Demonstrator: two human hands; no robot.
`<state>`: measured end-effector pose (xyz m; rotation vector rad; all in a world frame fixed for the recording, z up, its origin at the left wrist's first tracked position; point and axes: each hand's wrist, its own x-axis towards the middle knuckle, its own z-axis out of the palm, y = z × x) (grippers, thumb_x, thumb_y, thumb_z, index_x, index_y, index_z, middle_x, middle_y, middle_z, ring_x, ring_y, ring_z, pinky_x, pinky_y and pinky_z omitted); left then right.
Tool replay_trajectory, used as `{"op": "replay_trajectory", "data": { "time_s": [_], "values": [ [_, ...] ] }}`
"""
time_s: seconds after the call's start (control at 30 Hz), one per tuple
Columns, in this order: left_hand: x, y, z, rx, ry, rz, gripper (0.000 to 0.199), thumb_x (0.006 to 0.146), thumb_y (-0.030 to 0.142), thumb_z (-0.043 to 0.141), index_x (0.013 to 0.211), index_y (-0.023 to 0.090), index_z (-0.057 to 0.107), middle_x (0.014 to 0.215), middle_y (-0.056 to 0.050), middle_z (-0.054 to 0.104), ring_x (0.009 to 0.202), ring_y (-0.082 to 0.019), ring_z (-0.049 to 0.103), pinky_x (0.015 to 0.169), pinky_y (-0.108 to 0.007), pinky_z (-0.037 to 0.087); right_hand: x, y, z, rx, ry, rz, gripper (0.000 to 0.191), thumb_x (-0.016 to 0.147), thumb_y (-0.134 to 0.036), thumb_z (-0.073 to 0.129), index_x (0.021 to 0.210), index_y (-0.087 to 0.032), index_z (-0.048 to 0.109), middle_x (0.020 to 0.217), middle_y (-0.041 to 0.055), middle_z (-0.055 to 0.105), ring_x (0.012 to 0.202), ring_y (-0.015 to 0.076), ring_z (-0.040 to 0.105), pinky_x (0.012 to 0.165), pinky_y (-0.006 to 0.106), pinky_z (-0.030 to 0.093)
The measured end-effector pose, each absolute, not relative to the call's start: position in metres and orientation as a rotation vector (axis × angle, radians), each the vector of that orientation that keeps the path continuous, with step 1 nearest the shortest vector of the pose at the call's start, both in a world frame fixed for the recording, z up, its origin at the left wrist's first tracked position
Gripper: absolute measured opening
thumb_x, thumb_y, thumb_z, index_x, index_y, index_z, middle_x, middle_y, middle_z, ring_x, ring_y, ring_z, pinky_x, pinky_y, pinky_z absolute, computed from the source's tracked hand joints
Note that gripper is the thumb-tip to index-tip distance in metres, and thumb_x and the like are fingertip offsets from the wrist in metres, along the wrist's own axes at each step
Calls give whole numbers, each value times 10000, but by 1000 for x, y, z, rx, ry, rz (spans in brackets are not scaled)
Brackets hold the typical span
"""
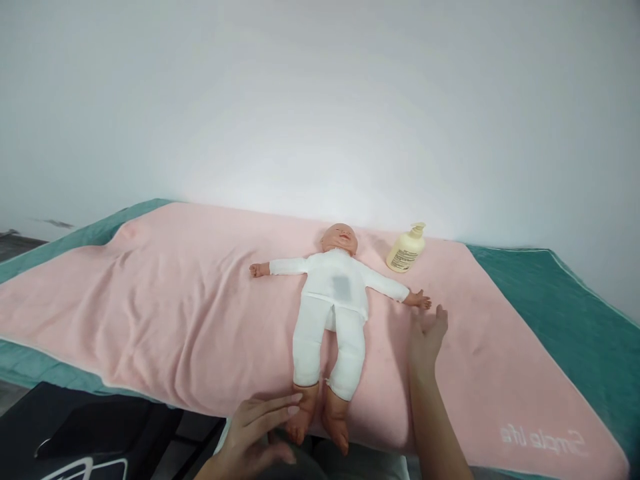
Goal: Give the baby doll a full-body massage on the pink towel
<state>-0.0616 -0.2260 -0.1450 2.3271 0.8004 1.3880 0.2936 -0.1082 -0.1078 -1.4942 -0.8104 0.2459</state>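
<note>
doll on pink blanket, left hand by its feet, right hand near its arm, pump bottle

head view, near the pink blanket, faces forward and down toward the wall

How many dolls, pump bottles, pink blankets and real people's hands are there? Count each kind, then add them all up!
Doll: 1
Pump bottle: 1
Pink blanket: 1
Real hands, left hand and right hand: 2
Total: 5

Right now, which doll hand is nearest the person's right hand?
The doll hand nearer the pump bottle, beside the right hand; the other lies beyond the torso.
</note>
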Motion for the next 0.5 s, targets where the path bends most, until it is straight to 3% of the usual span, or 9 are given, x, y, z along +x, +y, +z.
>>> {"op": "replay_trajectory", "data": {
  "time_s": [0.1, 0.2, 0.3, 0.37, 0.5],
  "values": [
    [-69, -211, -131, 2019, 1099, 1433, 278, 919, 402, 540, 1128, 278, 675, 1029, -62, 737, 810, -213, 721, 648, -287, 598, 263, -152, -107, -1514, -1088, 235, 662, 899, -423, 548, 1470, -218, 283, 1524, 117, 305, 1416, 325, 262, 1153, 581, 207],
    [-70, -176, -103, 1386, 1458, 1473, 270, 914, 358, 558, 1134, 248, 670, 982, -57, 730, 786, -194, 698, 644, -277, 582, 231, -195, -113, -1489, -1357, 208, 558, 945, -410, 457, 1457, -226, 336, 1529, 116, 311, 1395, 335, 311, 1104, 609, 295],
    [-64, -128, -77, 842, 1291, 1525, 290, 874, 307, 622, 1155, 234, 629, 1217, -71, 643, 916, -175, 676, 727, -256, 565, 204, -231, -131, -1359, -1647, 183, 538, 972, -424, 333, 1472, -226, 325, 1520, 112, 343, 1419, 349, 265, 1091, 638, 302],
    [-58, -99, -68, 542, 1084, 1496, 227, 865, 186, 601, 1091, 194, 618, 1157, -89, 652, 960, -172, 666, 814, -277, 554, 191, -249, -148, -1316, -1719, 140, 572, 964, -463, 326, 1481, -218, 314, 1538, 126, 305, 1395, 370, 314, 1037, 620, 394],
    [-50, -53, -62, 165, 1088, 1543, 114, 879, 94, 511, 859, 161, 600, 939, -67, 636, 824, -114, 644, 748, -206, 528, 181, -267, -176, -1307, -1777, 64, 653, 942, -556, 316, 1506, -231, 263, 1548, 134, 282, 1359, 399, 363, 980, 613, 457]
  ]
}}
